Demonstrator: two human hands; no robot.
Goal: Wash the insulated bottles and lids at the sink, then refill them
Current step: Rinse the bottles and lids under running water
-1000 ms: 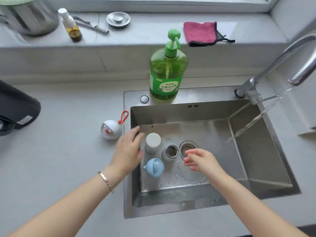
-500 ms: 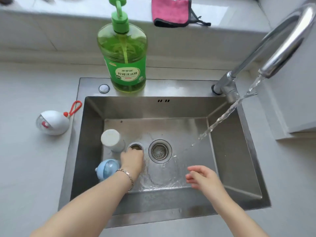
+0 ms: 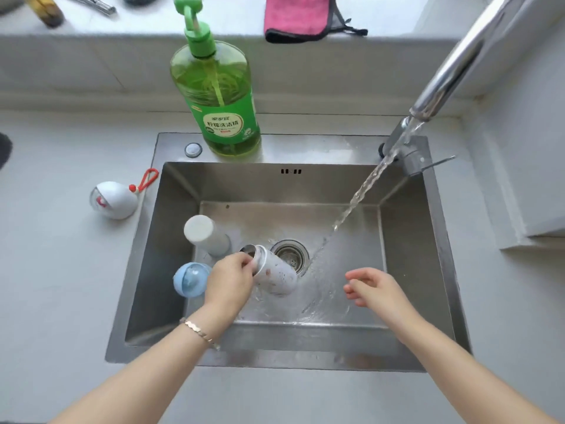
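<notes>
My left hand (image 3: 227,278) grips a white patterned insulated bottle (image 3: 275,275) by its steel neck and holds it tilted over the sink floor, beside the drain (image 3: 290,254). A second pale bottle (image 3: 206,235) stands bottom up at the left of the steel sink (image 3: 143,249). In front of that bottle lies a round blue lid (image 3: 189,280). A white lid with a red strap (image 3: 114,198) rests on the counter left of the sink. My right hand (image 3: 371,286) hovers over the wet sink floor with relaxed fingers, holding nothing. Water (image 3: 360,191) streams from the faucet (image 3: 458,59).
A green dish soap pump bottle (image 3: 218,99) stands on the sink's back rim. A pink cloth (image 3: 298,16) lies on the ledge behind, with a small bottle (image 3: 46,9) and metal tool (image 3: 94,3) further left. The faucet lever (image 3: 428,165) sticks out at right.
My left hand reached down into the sink, took the open bottle by its neck and tipped it up off the floor. My right hand stayed low on the right.
</notes>
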